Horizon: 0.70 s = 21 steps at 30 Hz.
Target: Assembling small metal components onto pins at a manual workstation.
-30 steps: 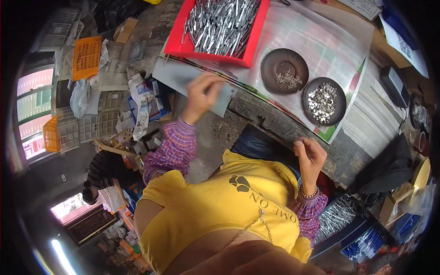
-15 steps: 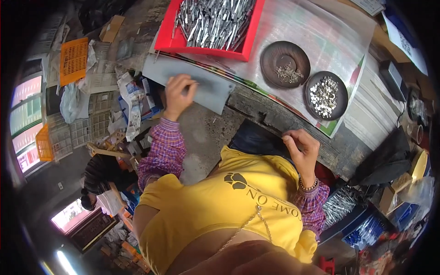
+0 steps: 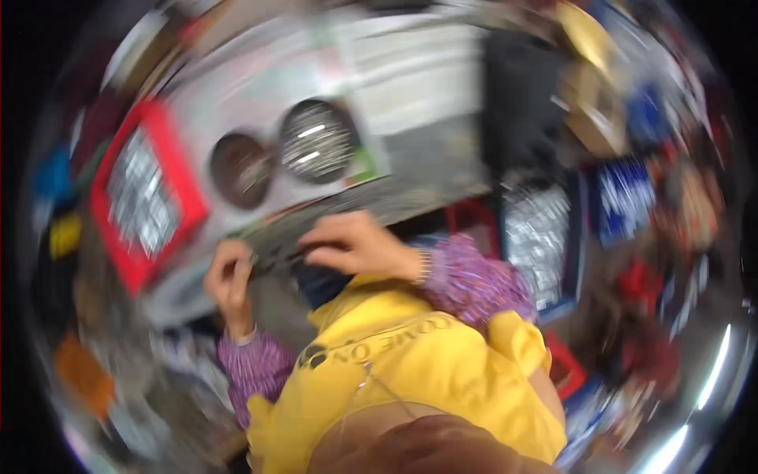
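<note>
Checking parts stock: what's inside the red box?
The red box holds a heap of silvery, metallic-looking pieces, too blurred to tell their exact shape. Whatever lies beneath the top layer is covered and can't be seen.

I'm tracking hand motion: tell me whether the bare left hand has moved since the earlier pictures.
Yes: against the red rectangular tray, the bare left hand has shifted rightward, toward the brown round dish.

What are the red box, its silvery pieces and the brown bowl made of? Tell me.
Red box: probably plastic, from its even, bright colour; blur hides its finish.
Pieces: likely shiny metal, judging by bright glints.
Brown bowl: perhaps wood or plastic, from its dark look; blur leaves finish open.
</note>
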Tool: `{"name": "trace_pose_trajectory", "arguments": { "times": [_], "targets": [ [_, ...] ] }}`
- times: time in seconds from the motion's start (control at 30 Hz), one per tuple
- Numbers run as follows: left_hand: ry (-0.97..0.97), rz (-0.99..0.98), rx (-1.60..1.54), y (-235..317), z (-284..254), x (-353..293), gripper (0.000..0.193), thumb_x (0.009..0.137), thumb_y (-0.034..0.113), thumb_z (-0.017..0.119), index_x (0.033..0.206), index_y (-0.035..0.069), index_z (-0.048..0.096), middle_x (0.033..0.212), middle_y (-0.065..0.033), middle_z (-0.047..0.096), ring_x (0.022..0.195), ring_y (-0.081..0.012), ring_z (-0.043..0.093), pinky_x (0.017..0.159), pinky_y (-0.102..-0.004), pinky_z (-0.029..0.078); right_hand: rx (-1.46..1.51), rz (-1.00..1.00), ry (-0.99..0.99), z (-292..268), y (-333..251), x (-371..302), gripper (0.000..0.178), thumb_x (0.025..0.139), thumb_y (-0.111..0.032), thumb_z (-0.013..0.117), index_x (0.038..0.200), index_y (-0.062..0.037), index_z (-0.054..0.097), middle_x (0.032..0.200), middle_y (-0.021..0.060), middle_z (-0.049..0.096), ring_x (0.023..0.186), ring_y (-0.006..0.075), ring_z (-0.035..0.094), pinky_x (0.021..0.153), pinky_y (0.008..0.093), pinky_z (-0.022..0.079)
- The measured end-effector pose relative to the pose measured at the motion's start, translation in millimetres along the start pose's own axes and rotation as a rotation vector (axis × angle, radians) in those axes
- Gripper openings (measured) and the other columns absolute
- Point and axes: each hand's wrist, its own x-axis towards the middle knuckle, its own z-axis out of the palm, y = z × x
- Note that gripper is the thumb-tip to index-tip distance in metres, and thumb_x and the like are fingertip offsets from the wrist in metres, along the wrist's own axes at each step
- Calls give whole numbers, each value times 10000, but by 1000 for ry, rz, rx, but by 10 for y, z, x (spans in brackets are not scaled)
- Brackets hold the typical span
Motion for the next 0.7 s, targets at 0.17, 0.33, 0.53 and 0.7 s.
{"name": "trace_pose_trajectory", "arguments": {
  "times": [0.17, 0.33, 0.53, 0.7],
  "targets": [
    [-174, -32, -44, 66, 615, 205, 58, 846, 30, 527, 895, 12, 551, 841, -16, 500, 706, -92, 439, 639, -206, 351, 57, -34, 172, -165, -16, -83, 283, 715, -149, 692, 954, -9, 634, 797, 122, 612, 652, 228, 599, 575, 316, 472],
    [-320, -117, -152, 157, 1023, 265, 90, 868, 30, 526, 954, 3, 539, 884, -24, 527, 733, -81, 457, 649, -201, 364, 29, -37, 337, -363, -52, -283, 226, 707, -137, 689, 871, 10, 641, 737, 107, 617, 617, 203, 598, 549, 295, 470],
    [-357, -130, -146, 237, 1228, 237, 112, 865, 61, 570, 959, 8, 540, 894, -26, 549, 727, -76, 478, 622, -190, 369, 96, -25, 434, -464, -108, -440, 192, 723, -135, 678, 830, 20, 639, 706, 98, 612, 609, 161, 599, 540, 273, 468],
    [-463, -63, -94, 359, 1361, 216, 117, 856, 56, 575, 954, 9, 532, 893, -45, 560, 712, -85, 489, 619, -201, 383, 246, 6, 506, -538, -81, -587, 180, 766, -138, 660, 855, 16, 631, 734, 70, 631, 605, 127, 594, 532, 240, 468]
  ]
}}
